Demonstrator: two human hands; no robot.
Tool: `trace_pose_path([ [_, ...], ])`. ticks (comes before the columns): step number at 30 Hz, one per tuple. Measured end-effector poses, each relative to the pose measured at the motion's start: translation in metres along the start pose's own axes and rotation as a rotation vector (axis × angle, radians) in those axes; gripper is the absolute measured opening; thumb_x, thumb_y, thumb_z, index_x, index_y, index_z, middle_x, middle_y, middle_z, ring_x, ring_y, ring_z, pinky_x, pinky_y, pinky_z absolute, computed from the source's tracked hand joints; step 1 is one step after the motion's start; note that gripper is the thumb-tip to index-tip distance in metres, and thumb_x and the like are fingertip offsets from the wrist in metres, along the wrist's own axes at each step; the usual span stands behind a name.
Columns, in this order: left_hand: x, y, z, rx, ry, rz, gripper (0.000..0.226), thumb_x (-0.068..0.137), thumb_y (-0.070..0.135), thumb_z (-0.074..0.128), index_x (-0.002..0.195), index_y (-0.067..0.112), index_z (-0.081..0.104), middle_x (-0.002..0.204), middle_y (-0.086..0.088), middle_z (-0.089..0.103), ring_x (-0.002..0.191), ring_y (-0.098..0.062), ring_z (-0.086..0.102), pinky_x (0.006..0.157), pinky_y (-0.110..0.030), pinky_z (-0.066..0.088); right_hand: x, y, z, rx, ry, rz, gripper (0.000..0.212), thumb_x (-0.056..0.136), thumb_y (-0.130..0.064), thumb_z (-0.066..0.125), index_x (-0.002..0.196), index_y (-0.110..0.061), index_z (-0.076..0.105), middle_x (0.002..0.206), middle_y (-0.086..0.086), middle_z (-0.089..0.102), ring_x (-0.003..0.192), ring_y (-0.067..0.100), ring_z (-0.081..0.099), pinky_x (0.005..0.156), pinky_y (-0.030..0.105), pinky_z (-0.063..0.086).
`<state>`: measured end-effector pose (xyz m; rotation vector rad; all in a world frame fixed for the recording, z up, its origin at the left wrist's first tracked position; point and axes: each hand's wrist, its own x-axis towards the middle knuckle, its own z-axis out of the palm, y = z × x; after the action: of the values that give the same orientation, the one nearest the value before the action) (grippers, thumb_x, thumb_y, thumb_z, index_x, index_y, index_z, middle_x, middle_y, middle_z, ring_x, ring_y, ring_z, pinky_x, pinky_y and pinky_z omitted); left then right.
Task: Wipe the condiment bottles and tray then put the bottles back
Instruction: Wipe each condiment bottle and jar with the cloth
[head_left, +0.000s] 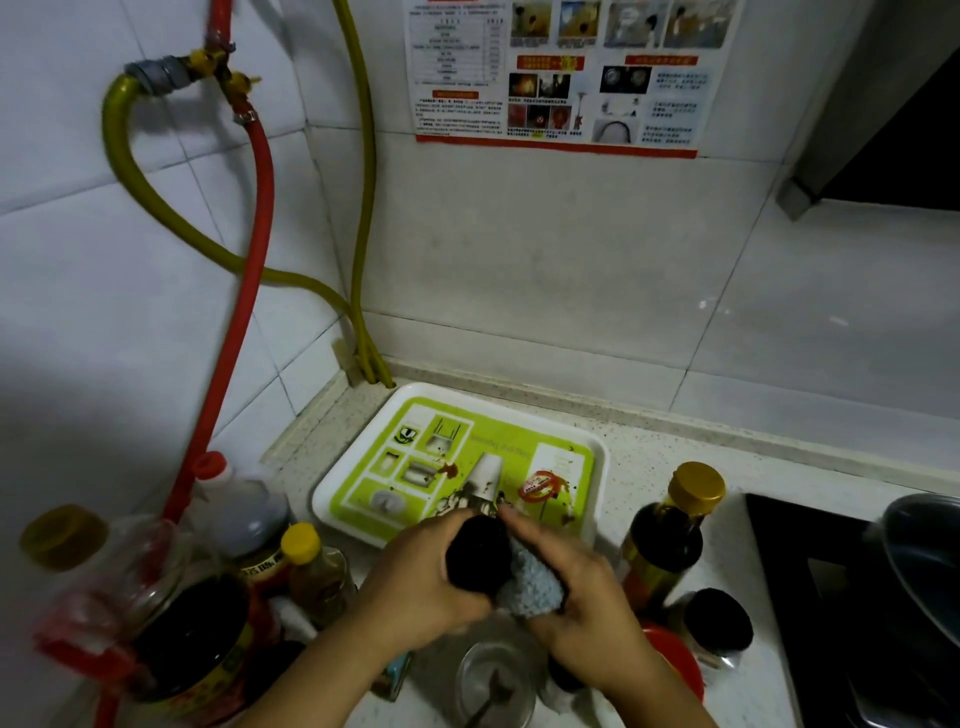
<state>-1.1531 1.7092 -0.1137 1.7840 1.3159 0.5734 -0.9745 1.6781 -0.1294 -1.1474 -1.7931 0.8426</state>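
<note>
My left hand (415, 582) grips a dark sauce bottle (475, 551) with a white cap, tilted so the cap points away over the tray. My right hand (576, 592) presses a grey-blue cloth (535, 582) against the bottle's side. The white tray (358, 467) with a green printed liner lies on the counter behind my hands, with no bottle standing on it and brown and red sauce stains on the liner. Other condiment bottles stand around: a gold-capped dark bottle (670, 530) on the right, a yellow-capped one (311, 566) and a red-capped jug (239, 504) on the left.
A glass jar with a spoon (493, 680) stands below my hands. A dark-lidded jar (719, 621) and a red lid (675, 660) sit at the right. A black stove with a pot (914, 561) lies far right. Red and yellow hoses (249, 249) run down the tiled wall.
</note>
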Motion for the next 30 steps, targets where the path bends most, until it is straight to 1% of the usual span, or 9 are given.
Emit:
trace_pose_path([
  [3,0.000,-0.001,0.001,0.051,-0.031,0.000,0.056,0.045,0.039,0.065,0.100,0.035,0.057,0.092,0.014,0.066,0.089,-0.003,0.063,0.077,-0.034,0.054,0.003,-0.007,0.003,0.127,-0.082,0.053,0.075,0.078,-0.011,0.071,0.140,-0.025,0.034,0.139,-0.028,0.041,0.129,-0.003,0.041,0.106,0.018,0.036],
  [6,0.002,-0.004,-0.002,0.043,-0.032,-0.008,0.057,0.047,0.038,0.072,0.102,0.037,0.057,0.093,0.014,0.069,0.089,-0.004,0.066,0.077,-0.038,0.056,0.004,-0.010,0.002,0.212,-0.100,0.088,0.067,0.074,-0.004,0.071,0.132,-0.024,0.044,0.131,-0.020,0.054,0.123,0.004,0.051,0.101,0.019,0.042],
  [12,0.002,-0.003,-0.008,-0.112,-0.044,-0.025,0.057,0.052,0.036,0.083,0.106,0.035,0.064,0.100,0.012,0.072,0.095,-0.005,0.067,0.085,-0.040,0.056,0.002,-0.008,-0.004,0.327,-0.010,0.158,0.045,0.068,0.004,0.070,0.108,-0.015,0.062,0.113,-0.007,0.068,0.103,0.007,0.064,0.085,0.017,0.048],
  [16,-0.001,-0.002,-0.010,-0.140,-0.010,-0.019,0.062,0.053,0.038,0.085,0.111,0.036,0.062,0.104,0.015,0.070,0.098,0.000,0.064,0.086,-0.031,0.055,0.002,-0.010,-0.012,0.345,0.048,0.155,0.041,0.067,0.005,0.062,0.106,-0.011,0.063,0.109,-0.007,0.069,0.098,0.007,0.065,0.081,0.017,0.050],
  [20,-0.006,-0.001,-0.017,-0.185,0.063,-0.025,0.063,0.052,0.039,0.086,0.110,0.039,0.059,0.108,0.016,0.067,0.104,-0.001,0.062,0.082,-0.017,0.052,0.005,-0.008,-0.021,0.264,0.113,0.202,0.044,0.062,-0.003,0.055,0.101,-0.024,0.063,0.103,-0.012,0.068,0.097,0.003,0.063,0.081,0.018,0.050],
  [23,-0.012,0.002,-0.026,-0.205,0.155,0.006,0.070,0.044,0.048,0.081,0.109,0.041,0.058,0.107,0.019,0.067,0.102,0.005,0.060,0.081,-0.012,0.050,0.005,-0.004,-0.021,0.214,0.087,0.274,0.048,0.060,-0.014,0.057,0.104,-0.032,0.061,0.099,-0.004,0.065,0.092,0.013,0.063,0.077,0.031,0.055],
  [25,-0.018,0.003,-0.031,-0.197,0.172,0.045,0.065,0.050,0.038,0.087,0.108,0.040,0.058,0.106,0.020,0.067,0.103,0.006,0.059,0.078,-0.009,0.048,0.004,-0.003,-0.017,0.237,0.065,0.315,0.050,0.059,-0.020,0.061,0.108,-0.031,0.058,0.096,0.005,0.063,0.088,0.025,0.062,0.076,0.039,0.054],
  [27,-0.027,0.003,-0.035,-0.206,0.181,0.056,0.062,0.056,0.028,0.089,0.107,0.041,0.058,0.106,0.019,0.067,0.104,0.005,0.060,0.079,-0.008,0.048,0.003,-0.002,-0.012,0.218,0.057,0.317,0.047,0.064,-0.021,0.066,0.108,-0.030,0.054,0.097,0.007,0.062,0.090,0.026,0.062,0.076,0.035,0.053],
  [30,-0.044,-0.001,-0.038,-0.238,0.204,0.055,0.068,0.043,0.044,0.087,0.105,0.040,0.060,0.106,0.023,0.067,0.103,0.001,0.062,0.081,-0.011,0.049,0.002,-0.002,-0.007,0.183,0.048,0.314,0.036,0.079,-0.022,0.072,0.108,-0.029,0.051,0.100,-0.001,0.060,0.087,0.002,0.060,0.070,0.014,0.050],
])
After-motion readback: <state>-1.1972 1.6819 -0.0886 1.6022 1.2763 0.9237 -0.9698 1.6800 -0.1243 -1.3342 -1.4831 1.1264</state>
